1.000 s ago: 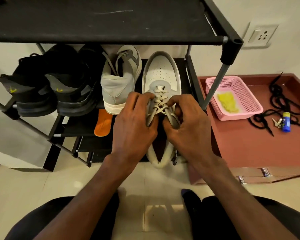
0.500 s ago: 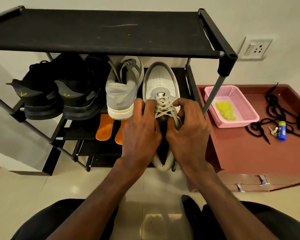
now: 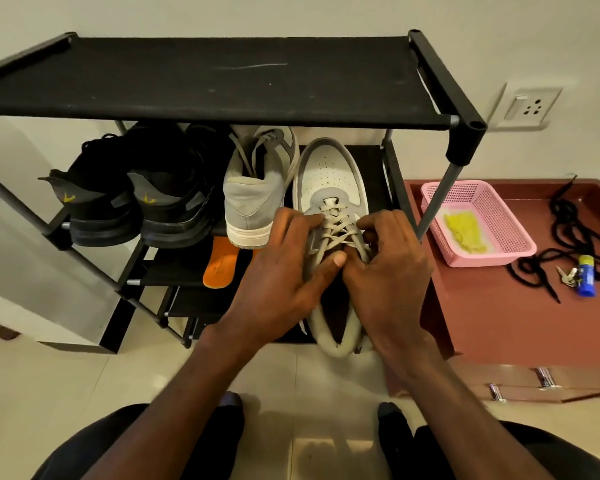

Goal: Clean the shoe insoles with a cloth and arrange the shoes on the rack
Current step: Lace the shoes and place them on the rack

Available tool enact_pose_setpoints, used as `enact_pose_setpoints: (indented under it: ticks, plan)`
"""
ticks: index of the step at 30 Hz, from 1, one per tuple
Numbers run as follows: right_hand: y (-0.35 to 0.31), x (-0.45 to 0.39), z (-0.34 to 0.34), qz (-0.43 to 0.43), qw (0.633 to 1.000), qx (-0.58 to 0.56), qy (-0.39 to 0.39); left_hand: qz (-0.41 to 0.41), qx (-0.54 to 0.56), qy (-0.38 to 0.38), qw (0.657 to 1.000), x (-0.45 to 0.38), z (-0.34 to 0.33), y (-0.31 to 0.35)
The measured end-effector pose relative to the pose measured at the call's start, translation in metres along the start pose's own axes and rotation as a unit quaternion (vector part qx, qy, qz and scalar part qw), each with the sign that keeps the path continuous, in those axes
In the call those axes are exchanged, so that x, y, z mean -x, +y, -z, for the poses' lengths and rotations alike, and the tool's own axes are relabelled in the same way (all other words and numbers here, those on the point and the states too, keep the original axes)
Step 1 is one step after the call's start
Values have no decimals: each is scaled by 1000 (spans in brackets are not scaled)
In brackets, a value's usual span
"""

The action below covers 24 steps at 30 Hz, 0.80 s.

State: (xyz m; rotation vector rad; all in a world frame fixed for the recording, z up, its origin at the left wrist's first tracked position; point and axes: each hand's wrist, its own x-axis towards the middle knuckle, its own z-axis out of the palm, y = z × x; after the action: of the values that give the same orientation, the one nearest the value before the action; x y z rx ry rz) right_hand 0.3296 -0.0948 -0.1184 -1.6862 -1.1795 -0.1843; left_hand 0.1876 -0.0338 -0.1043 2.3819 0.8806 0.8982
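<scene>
A white and grey sneaker [image 3: 329, 174] lies toe-in on the middle shelf of the black shoe rack [image 3: 222, 84], its heel sticking out over the front edge. My left hand [image 3: 281, 271] grips its left side at the laces, thumb across the tongue. My right hand [image 3: 388, 268] grips the right side, fingers on the laces. Its grey partner [image 3: 253, 192] stands heel-out just to the left. Two black shoes [image 3: 132, 195] sit further left. An orange insole [image 3: 219, 261] lies on the shelf below. A yellow cloth [image 3: 465, 230] lies in the pink basket [image 3: 513, 247].
A reddish low cabinet [image 3: 499, 320] stands right of the rack, carrying the basket, black laces [image 3: 568, 237], keys [image 3: 567, 275] and a small blue bottle [image 3: 586, 275]. A wall socket [image 3: 530, 105] is above it. My knees are at the bottom over the tiled floor [image 3: 49, 393].
The view has tilted up and back, showing the rack's whole top shelf. Both hands stay on the sneaker's laces; my left thumb now lies across the tongue.
</scene>
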Motion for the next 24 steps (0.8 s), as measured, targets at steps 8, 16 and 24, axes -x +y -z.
enact_pose_setpoints:
  ticks: [8,16,24]
  plan:
    - [2,2,-3,3,1000,7,-9,-6,43,58,997,-15,5,-7]
    - [0,4,-4,-2,1000,6,-8,-24,-6,50,998,-22,1,-10]
    - [-7,3,-4,-9,1000,3,-11,-32,-26,84,996,-29,2,-4]
